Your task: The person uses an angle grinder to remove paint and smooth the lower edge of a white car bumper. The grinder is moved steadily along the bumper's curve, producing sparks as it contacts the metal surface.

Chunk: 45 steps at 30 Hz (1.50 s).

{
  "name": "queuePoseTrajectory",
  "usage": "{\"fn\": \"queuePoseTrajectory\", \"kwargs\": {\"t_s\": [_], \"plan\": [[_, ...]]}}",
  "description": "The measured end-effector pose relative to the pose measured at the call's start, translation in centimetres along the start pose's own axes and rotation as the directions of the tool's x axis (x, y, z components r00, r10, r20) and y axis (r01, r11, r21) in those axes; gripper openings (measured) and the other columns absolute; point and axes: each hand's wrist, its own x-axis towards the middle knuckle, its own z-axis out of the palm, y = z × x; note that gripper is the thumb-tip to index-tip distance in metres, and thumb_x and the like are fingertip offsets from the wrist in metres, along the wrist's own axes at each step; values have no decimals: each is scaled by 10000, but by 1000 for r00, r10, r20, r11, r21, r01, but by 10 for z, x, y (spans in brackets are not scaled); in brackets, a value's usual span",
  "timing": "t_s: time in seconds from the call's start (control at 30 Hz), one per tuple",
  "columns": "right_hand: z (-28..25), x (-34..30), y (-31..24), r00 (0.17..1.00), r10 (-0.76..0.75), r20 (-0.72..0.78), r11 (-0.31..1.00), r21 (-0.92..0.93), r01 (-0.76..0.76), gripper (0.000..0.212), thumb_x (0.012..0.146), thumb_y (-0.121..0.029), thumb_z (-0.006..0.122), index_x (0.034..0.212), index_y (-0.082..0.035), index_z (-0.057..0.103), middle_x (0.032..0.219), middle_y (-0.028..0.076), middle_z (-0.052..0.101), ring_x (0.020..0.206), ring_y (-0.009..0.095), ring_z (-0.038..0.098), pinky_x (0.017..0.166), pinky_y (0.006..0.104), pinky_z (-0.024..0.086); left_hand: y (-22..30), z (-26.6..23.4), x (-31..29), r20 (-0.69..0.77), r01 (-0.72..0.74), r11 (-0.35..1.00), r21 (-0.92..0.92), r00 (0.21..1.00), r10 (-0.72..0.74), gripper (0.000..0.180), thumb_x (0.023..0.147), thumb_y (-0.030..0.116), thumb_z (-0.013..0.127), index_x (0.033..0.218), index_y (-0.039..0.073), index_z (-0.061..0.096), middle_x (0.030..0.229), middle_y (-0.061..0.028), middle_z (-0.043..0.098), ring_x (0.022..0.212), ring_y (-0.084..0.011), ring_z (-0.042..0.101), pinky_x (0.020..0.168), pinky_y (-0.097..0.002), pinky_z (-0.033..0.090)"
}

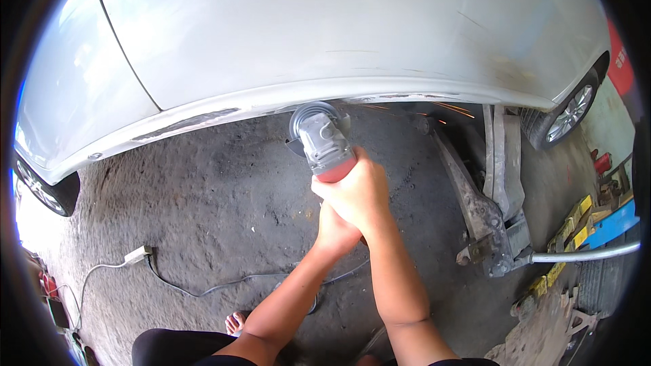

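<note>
An angle grinder with a grey head and a red body is held out in front of me, its disc against the lower sill of a silver-white car. Orange sparks fly off to the right below the sill. Wrapped round the red body is my right hand, closed. My left hand is closed round the rear of the grinder, just below and partly behind the right one. The sill has scraped, dark patches left of the disc, and the door above shows thin scratches.
A floor jack with a long metal handle stands at the right under the car. Across the rough dark floor at the lower left runs a power cord with a white connector. Yellow and blue metal pieces lie far right.
</note>
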Motion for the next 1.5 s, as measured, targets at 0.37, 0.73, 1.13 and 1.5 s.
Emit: {"fn": "queuePoseTrajectory", "kwargs": {"t_s": [0.37, 0.73, 1.13, 1.5], "plan": [[-4, 8, 17, 997, 46, -60, 998, 45, -44, 586, 679, -292, 933, 1104, 38, 701, 992, 247, 786, 913, 407, 787, 813, 464, 621, 12, 8, 8, 45, 117, 993, 0, 992, -117, 581, 852, 187, 865, 1314, -17, 579, 1102, -99, 719, 957, -163, 711, 772, -343, 590], [-4, 8, 16, 997, 13, -73, 999, 49, -10, 567, 690, -261, 932, 1100, 52, 697, 985, 251, 785, 911, 398, 791, 810, 458, 623, 2, 10, 8, 9, 85, 995, 45, 996, -86, 562, 848, 187, 859, 1290, -28, 586, 1065, -108, 732, 944, -188, 730, 756, -363, 590], [-12, 1, 2, 998, 64, -16, 997, -32, -65, 571, 701, -263, 923, 1115, 57, 694, 990, 250, 785, 921, 391, 793, 813, 458, 622, 17, 11, 2, 16, 118, 993, 19, 993, -119, 556, 846, 176, 857, 1275, -30, 570, 993, -105, 720, 726, -176, 719, 576, -358, 567], [-1, 10, 13, 997, 55, -52, 997, 57, -52, 560, 699, -265, 920, 1093, 68, 701, 975, 254, 784, 899, 391, 794, 804, 452, 620, 7, 6, 10, 3, 86, 993, 81, 996, -86, 618, 845, 196, 870, 1332, -21, 556, 1073, -115, 726, 886, -171, 722, 709, -351, 594]]}}
